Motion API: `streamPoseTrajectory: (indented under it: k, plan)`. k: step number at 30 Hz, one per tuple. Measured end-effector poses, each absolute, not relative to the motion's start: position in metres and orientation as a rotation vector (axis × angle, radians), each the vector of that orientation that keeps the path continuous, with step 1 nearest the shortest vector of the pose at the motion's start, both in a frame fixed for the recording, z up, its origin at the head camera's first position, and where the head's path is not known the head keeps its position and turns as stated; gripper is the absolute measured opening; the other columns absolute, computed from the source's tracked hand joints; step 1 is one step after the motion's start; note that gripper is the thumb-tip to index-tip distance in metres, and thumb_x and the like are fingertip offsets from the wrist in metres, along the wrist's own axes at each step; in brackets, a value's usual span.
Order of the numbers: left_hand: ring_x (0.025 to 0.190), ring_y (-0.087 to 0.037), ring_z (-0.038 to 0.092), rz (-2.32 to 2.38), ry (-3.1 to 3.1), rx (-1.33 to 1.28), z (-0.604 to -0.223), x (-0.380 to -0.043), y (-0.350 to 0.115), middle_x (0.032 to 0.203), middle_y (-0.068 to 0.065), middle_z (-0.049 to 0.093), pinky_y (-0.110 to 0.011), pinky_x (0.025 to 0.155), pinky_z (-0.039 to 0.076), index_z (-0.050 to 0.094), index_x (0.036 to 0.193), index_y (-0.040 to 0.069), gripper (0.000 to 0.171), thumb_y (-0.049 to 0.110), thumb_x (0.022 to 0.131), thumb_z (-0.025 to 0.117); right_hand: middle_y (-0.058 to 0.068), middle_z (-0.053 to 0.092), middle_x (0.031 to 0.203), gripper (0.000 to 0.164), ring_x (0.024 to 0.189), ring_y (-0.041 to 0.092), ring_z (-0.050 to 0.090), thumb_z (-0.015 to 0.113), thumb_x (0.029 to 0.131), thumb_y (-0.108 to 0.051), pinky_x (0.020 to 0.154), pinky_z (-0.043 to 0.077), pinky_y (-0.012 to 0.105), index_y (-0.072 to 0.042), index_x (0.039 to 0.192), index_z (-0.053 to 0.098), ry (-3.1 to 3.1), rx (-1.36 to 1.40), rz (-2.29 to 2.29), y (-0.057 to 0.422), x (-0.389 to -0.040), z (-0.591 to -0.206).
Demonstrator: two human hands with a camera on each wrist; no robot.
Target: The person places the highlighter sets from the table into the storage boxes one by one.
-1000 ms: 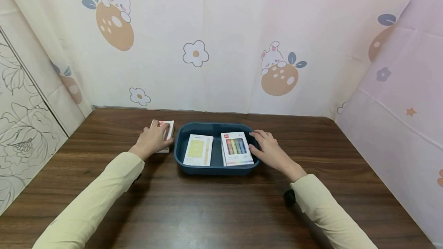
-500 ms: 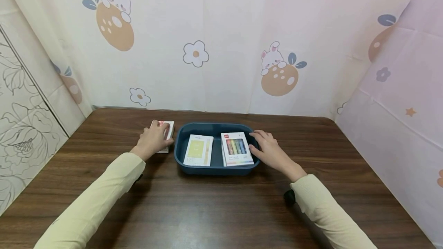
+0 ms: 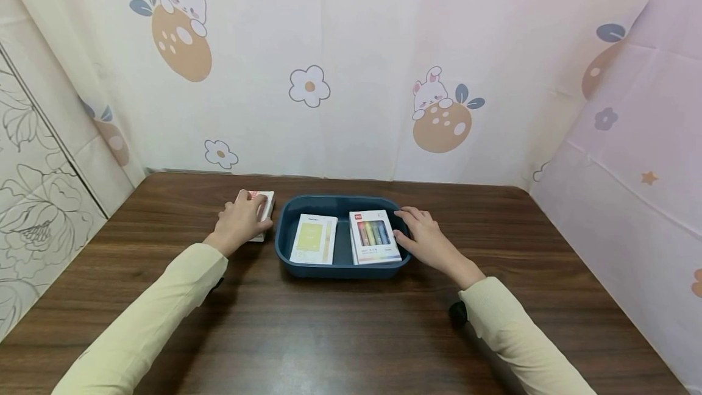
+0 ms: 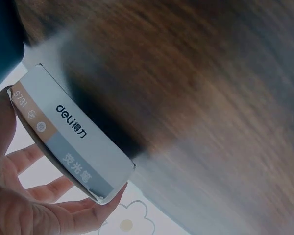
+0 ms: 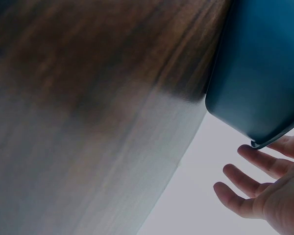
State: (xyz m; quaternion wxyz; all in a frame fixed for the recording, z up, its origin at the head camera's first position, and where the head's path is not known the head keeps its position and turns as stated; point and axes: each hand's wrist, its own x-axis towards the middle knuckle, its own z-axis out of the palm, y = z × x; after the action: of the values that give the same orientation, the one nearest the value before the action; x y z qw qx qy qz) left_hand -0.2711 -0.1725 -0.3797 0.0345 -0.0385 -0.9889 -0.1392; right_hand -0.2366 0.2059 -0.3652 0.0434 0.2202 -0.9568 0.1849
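My left hand [image 3: 241, 221] grips a white highlighter box [image 4: 76, 134] on the table, just left of a dark blue bin [image 3: 342, 271]. In the left wrist view the thumb lies at one end of the box and the fingers reach along its far side; its end panel has an orange and a grey band. At the bin's right rim rests my right hand [image 3: 428, 236], fingers relaxed and loosely spread, some fingertips right at the rim in the right wrist view. Inside the bin lie a white box with a yellow-green panel [image 3: 311, 236] and a crayon box [image 3: 375, 253] showing coloured sticks.
The bin stands on a dark wooden table [image 3: 329, 334], towards its back edge. Behind hangs a pale curtain [image 3: 362, 29] printed with rabbits and flowers, with more patterned cloth [image 3: 647, 212] at the right side.
My left hand and the highlighter box have shifted very slightly to the left. The right hand, the bin and the boxes in it stay as they were.
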Motion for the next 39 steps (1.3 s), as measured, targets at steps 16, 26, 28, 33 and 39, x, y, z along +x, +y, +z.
streamPoseTrajectory:
  k: [16,26,28,33,39]
  plan:
    - [0.088,-0.045,0.048,-0.437,-2.969,-0.151,-0.365,-0.268,-0.172,0.127,-0.024,0.039,-0.059,0.072,0.042,0.047,0.127,0.013,0.052,0.033,0.081,0.061,0.02,0.038,0.139,0.048,0.124,0.04,0.034,0.048,0.093,-0.028,0.095,0.03,0.062,-0.002,0.133,0.043,-2.921,0.681,0.573,0.206,-0.237,-0.365]
    - [0.09,-0.046,0.049,-0.429,-2.911,-0.189,-0.347,-0.263,-0.166,0.128,-0.025,0.041,-0.062,0.074,0.044,0.048,0.127,0.011,0.051,0.033,0.083,0.06,0.02,0.037,0.139,0.048,0.125,0.04,0.033,0.048,0.093,-0.029,0.095,0.03,0.062,-0.003,0.134,0.042,-2.926,0.675,0.562,0.207,-0.238,-0.366]
    - [0.091,-0.046,0.048,-0.437,-2.907,-0.19,-0.343,-0.261,-0.164,0.129,-0.025,0.04,-0.062,0.075,0.044,0.047,0.127,0.012,0.05,0.033,0.083,0.059,0.02,0.037,0.139,0.048,0.125,0.04,0.033,0.048,0.093,-0.029,0.095,0.029,0.062,-0.003,0.134,0.042,-2.926,0.676,0.562,0.207,-0.238,-0.366]
    - [0.095,-0.045,0.047,-0.453,-2.929,-0.195,-0.335,-0.258,-0.158,0.132,-0.024,0.038,-0.061,0.079,0.043,0.045,0.13,0.012,0.053,0.033,0.084,0.059,0.02,0.037,0.139,0.048,0.125,0.04,0.033,0.048,0.093,-0.028,0.095,0.03,0.062,-0.003,0.134,0.042,-2.925,0.68,0.566,0.207,-0.238,-0.365]
    - [0.093,-0.043,0.048,-0.46,-2.923,-0.205,-0.328,-0.255,-0.146,0.133,-0.023,0.039,-0.059,0.077,0.044,0.045,0.131,0.013,0.055,0.034,0.083,0.061,0.02,0.037,0.139,0.048,0.124,0.039,0.034,0.048,0.093,-0.028,0.094,0.03,0.062,-0.003,0.134,0.042,-2.924,0.678,0.566,0.206,-0.238,-0.365]
